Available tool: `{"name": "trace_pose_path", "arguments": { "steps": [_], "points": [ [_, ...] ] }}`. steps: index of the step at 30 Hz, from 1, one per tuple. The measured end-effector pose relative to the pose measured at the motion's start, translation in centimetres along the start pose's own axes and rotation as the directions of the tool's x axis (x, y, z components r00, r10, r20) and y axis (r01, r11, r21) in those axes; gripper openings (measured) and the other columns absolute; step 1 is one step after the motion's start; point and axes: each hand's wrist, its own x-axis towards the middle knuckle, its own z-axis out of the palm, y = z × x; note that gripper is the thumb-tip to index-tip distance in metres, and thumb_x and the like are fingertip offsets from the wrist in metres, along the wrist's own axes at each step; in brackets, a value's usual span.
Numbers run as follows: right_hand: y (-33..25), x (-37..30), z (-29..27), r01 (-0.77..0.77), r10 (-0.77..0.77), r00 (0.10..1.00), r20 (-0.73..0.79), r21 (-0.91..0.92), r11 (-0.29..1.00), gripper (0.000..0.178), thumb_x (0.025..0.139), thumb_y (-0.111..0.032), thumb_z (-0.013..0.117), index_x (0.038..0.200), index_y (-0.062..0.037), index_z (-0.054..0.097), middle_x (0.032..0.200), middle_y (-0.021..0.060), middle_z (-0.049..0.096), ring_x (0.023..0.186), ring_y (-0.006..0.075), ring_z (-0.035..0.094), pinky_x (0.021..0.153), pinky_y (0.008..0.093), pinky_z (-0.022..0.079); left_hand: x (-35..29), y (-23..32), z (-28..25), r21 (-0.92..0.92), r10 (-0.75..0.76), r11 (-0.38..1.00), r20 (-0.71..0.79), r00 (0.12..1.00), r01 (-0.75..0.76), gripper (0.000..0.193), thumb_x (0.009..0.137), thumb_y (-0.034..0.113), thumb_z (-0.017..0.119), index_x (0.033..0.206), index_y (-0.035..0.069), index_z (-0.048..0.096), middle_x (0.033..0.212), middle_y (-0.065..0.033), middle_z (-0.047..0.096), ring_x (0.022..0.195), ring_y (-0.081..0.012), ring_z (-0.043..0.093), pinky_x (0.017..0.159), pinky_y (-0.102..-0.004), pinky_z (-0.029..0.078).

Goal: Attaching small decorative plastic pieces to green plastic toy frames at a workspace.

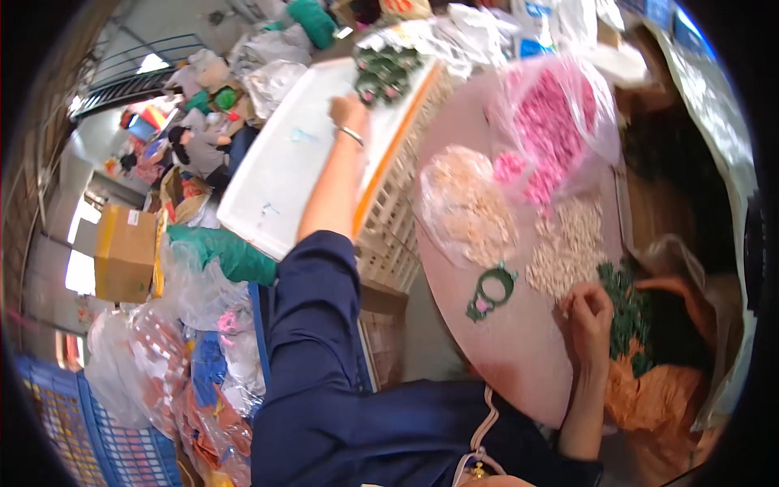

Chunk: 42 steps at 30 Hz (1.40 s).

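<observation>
Cluttered room [69,174], pink tabletop [519,365], left hand [349,112] over white tray [272,183], right hand [589,310] beside pale pieces [560,264], both curled, grips indiscernible.

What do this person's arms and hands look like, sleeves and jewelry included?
The left hand and right hand are gloveless. A silvery bangle circles the left wrist; the right wrist shows none. The navy left sleeve ends around the elbow, leaving the forearm bare.

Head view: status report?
Left hand at green pieces on white tray. Right hand at cream pile. Green ring piece on table. Pink-filled bag farther back.
</observation>
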Motion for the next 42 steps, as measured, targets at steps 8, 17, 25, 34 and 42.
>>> {"name": "trace_pose_path", "arguments": {
  "steps": [8,17,25,34,42],
  "points": [
    [-0.1,-0.1,0.1,-0.022,0.017,0.990,-0.143,-0.030,0.999,0.014,0.101,-0.015,0.060,0.097,-0.0021,0.066,0.085,0.0008,0.062,0.073,0.0079,0.056,0.066,0.0225,0.047,-21.8,17.1,-5.5,-0.861,0.196,0.504,0.037,0.980,-0.069,0.026,0.103,0.029,0.059,0.096,0.006,0.050,0.073,-0.0003,0.050,0.057,-0.0075,0.046,0.047,-0.0233,0.038],
    [1.0,0.1,0.9,0.174,-0.605,0.784,0.138,-0.985,0.001,0.027,0.088,-0.015,0.069,0.114,-0.0084,0.067,0.117,0.0093,0.062,0.115,0.0290,0.053,0.103,0.0461,0.034,-51.5,10.9,-7.9,-0.483,0.862,0.469,0.071,0.501,-0.739,0.028,0.075,0.010,0.081,0.098,0.005,0.067,0.099,-0.0087,0.063,0.089,-0.0275,0.061,0.080,-0.0405,0.043],
    [1.1,0.7,-2.9,-0.056,-0.537,0.836,0.112,-0.956,-0.287,0.037,0.094,-0.025,0.065,0.125,-0.0054,0.061,0.130,0.0156,0.059,0.124,0.0350,0.050,0.106,0.0506,0.034,-50.4,7.1,-7.4,-0.128,0.614,0.789,0.156,0.774,-0.601,0.065,0.076,0.022,0.083,0.132,0.007,0.053,0.128,-0.0192,0.053,0.121,-0.0377,0.048,0.102,-0.0484,0.032],
    [1.2,0.1,-0.7,0.227,-0.543,0.817,0.194,-0.974,-0.005,0.027,0.083,-0.017,0.076,0.108,-0.0080,0.070,0.117,0.0084,0.064,0.109,0.0296,0.054,0.095,0.0442,0.038,-49.8,7.1,-6.4,-0.210,0.571,0.819,0.209,0.794,-0.533,0.062,0.080,0.014,0.077,0.134,0.002,0.051,0.108,-0.0132,0.064,0.104,-0.0301,0.057,0.097,-0.0446,0.032],
    [1.4,0.0,0.2,0.308,-0.347,0.902,0.257,-0.946,0.101,0.025,0.077,-0.022,0.081,0.095,-0.0089,0.070,0.090,0.0031,0.065,0.091,0.0249,0.057,0.083,0.0388,0.037,-50.6,7.0,-5.8,-0.384,0.581,0.791,0.227,0.781,-0.476,0.074,0.072,0.020,0.086,0.134,0.002,0.050,0.113,-0.0115,0.066,0.107,-0.0297,0.055,0.098,-0.0453,0.033]
  ]
}}
